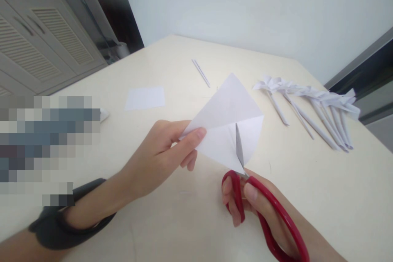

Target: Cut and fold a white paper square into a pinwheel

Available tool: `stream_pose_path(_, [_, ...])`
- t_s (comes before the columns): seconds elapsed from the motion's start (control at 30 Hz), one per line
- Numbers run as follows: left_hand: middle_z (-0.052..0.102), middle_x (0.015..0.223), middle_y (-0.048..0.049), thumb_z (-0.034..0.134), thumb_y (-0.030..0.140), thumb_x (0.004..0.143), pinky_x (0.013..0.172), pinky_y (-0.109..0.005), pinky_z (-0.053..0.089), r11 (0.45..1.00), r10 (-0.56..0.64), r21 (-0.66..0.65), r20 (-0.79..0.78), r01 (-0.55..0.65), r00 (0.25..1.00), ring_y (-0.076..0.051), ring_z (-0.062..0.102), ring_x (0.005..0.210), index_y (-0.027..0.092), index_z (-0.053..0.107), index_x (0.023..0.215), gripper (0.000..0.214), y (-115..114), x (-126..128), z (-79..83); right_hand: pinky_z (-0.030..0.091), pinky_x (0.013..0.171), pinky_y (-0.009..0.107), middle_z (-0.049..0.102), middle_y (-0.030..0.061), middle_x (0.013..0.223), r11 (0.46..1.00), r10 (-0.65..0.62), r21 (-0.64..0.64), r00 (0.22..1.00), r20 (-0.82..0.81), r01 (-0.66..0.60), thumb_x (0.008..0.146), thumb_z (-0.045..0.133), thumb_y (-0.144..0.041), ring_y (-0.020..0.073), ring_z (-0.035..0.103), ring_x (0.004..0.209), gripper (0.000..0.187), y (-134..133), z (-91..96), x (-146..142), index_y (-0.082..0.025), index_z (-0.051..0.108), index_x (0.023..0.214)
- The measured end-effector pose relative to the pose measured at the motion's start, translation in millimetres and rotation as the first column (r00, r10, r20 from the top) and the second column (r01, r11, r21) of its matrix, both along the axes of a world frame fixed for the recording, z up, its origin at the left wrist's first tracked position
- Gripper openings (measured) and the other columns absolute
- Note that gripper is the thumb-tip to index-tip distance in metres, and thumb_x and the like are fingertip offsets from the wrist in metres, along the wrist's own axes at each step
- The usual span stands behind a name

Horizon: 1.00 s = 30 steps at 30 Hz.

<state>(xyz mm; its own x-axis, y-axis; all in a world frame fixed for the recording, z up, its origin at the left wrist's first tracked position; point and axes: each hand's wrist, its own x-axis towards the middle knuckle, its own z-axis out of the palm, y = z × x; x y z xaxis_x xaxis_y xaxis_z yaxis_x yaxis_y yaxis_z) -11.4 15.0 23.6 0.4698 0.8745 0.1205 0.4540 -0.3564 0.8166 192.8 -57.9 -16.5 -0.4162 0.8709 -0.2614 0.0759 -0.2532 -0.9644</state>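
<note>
A white square of paper (227, 102), creased across its middle, is held up over the table by its left corner. My left hand (172, 151) pinches that corner between thumb and fingers. In my right hand (260, 200) is a pair of scissors (285, 217) with red handles, thumb and fingers through the loops. One grey blade lies over the paper's near corner, pointing toward the crease; the other blade is mostly hidden beneath the sheet. The paper's near edge sits between the blades.
Several paper pinwheels (319, 98) on rolled paper sticks lie in a row at the right. Two thin paper sticks (201, 73) and a flat paper piece (145, 98) rest on the white table (172, 57). A blurred-out object (46, 143) lies at the left. A wall stands behind.
</note>
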Motion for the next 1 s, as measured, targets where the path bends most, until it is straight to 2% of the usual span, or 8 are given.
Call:
stream_pose_path(0.47, [0.05,0.047,0.0051,0.041,0.027,0.091,0.051,-0.021,0.035,1.0,0.003,-0.009,0.012,-0.003,1.0,-0.007,0.046,0.046,0.017,0.051,0.05,0.043,-0.3,1.3,1.1,0.036,0.068,0.029,0.05,-0.0006,0.064,1.0,0.004,0.008,0.996,0.088,-0.005,0.092,0.033,-0.051,0.0133,0.047,0.063,0.038,-2.6,2.4,0.6,-0.018,0.051,0.082])
stream_pose_path(0.8, [0.052,0.047,0.004,0.041,0.026,0.091,0.051,-0.022,0.036,1.0,-0.023,0.001,-0.017,0.023,1.0,-0.009,0.047,0.046,0.017,0.052,0.05,0.043,0.4,2.2,3.7,0.038,0.072,0.032,0.05,0.0018,0.07,1.0,-0.009,-0.024,0.999,0.041,0.01,0.09,0.034,-0.054,0.0163,0.049,0.068,0.041,-1.2,6.3,-0.8,-0.018,0.053,0.086])
stream_pose_path(1.0, [0.05,0.044,0.0044,0.042,0.026,0.091,0.048,-0.023,0.033,1.0,0.003,0.026,0.027,-0.004,1.0,-0.008,0.045,0.043,0.017,0.051,0.049,0.044,-1.4,2.8,0.1,0.038,0.071,0.031,0.05,0.0013,0.069,1.0,0.0,-0.019,0.999,0.044,0.001,0.091,0.033,-0.053,0.0159,0.049,0.068,0.04,-1.0,4.6,-1.1,-0.018,0.052,0.084])
